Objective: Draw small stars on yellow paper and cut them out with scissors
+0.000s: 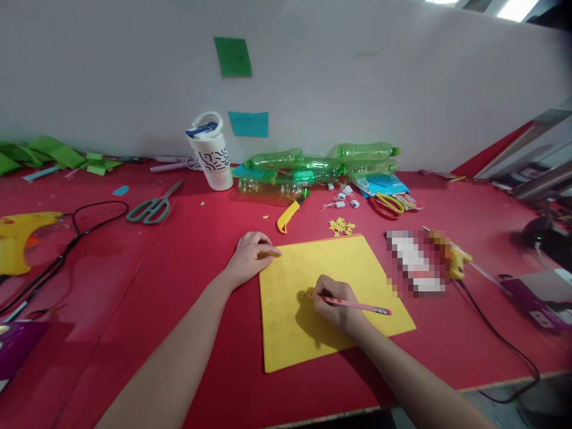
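A yellow sheet of paper lies on the red table, with rows of faint pencil star shapes on its left part. My right hand rests on the sheet, closed round a pink pencil whose tip points left at the paper. At the sheet's upper left corner is my left hand, its fingers bent and the fingertips on or beside the edge; nothing shows in it. Small yellow stars are piled just beyond the top edge. A yellow cutter lies behind the sheet.
Green plastic bottles and a white cup stand or lie by the wall. Grey scissors and a yellow glue gun are at left. Red-yellow scissors, a blurred-out object and another glue gun are at right.
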Demonstrator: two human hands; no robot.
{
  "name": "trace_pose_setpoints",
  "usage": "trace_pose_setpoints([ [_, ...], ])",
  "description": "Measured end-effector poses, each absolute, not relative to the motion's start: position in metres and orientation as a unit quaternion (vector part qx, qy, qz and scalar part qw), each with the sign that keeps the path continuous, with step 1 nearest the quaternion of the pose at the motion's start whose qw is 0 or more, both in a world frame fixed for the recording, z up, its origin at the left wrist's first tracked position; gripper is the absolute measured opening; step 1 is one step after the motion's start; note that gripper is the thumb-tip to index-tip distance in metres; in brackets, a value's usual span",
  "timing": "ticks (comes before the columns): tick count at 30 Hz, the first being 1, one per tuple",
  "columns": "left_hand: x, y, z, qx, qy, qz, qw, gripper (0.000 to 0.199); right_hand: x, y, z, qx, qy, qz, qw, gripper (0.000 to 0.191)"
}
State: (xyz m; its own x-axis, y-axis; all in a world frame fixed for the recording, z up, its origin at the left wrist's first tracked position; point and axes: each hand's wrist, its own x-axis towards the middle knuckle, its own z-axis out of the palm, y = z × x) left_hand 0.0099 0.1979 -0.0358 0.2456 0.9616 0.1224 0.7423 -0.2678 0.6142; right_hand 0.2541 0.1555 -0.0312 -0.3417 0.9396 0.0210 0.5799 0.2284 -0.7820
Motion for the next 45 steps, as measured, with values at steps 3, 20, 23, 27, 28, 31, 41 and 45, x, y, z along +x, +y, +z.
trace_pose_setpoints([
  [3,0.010,0.198,-0.035,0.757,0.562,0.245,0.223,0.021,0.254,0.155,-0.034,-0.502,-0.754,0.338,0.256,0.011],
  [20,0.011,0.198,-0.036,0.759,0.564,0.244,0.218,0.021,0.255,0.153,-0.025,-0.425,-0.808,0.348,0.210,0.012],
  [23,0.011,0.198,-0.036,0.758,0.565,0.244,0.218,0.021,0.255,0.153,-0.024,-0.414,-0.812,0.354,0.208,0.011],
  [27,0.010,0.199,-0.037,0.759,0.561,0.247,0.220,0.021,0.255,0.153,-0.022,-0.407,-0.810,0.369,0.203,0.011],
  [28,0.010,0.199,-0.037,0.759,0.561,0.247,0.220,0.021,0.255,0.152,-0.022,-0.406,-0.810,0.370,0.206,0.011],
  [31,0.010,0.199,-0.037,0.761,0.561,0.242,0.218,0.021,0.255,0.153,-0.023,-0.408,-0.805,0.378,0.206,0.011],
  [41,0.022,0.192,-0.028,0.742,0.611,0.224,0.161,0.029,0.259,0.157,-0.027,-0.423,-0.742,0.460,0.243,0.011],
  [45,0.026,0.192,-0.025,0.715,0.657,0.188,0.147,0.017,0.259,0.157,-0.026,-0.406,-0.738,0.476,0.253,0.010],
])
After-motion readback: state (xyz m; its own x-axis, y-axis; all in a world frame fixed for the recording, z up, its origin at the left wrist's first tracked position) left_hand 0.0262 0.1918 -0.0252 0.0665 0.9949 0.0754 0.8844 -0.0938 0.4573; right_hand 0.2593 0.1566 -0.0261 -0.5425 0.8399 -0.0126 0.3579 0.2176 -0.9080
